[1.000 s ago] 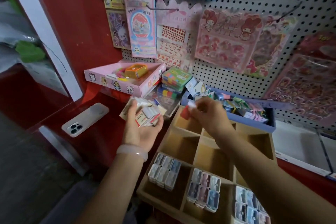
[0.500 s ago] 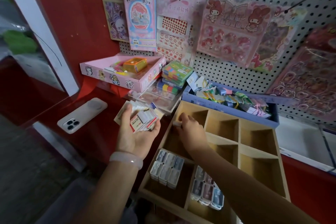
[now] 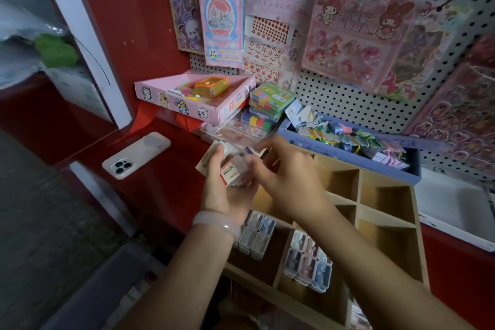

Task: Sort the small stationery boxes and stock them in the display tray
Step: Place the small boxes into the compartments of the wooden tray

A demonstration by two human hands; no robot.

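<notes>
Boxes (image 3: 232, 172) fill the gripping left hand (image 3: 223, 187); right hand (image 3: 284, 177) pinches there; tray (image 3: 385, 225) holds two clusters.

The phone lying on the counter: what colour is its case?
White; the phone shows in the head view, the only one.

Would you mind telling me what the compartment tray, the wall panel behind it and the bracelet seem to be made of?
The compartment tray looks like plain brown cardboard or thin fibreboard: matte, flat tan walls with no gloss. The wall panel looks like white-painted pegboard, metal or hardboard; its regular holes show, its core does not. The bracelet looks like pale pink translucent stone or glass, smooth with a soft sheen.
</notes>
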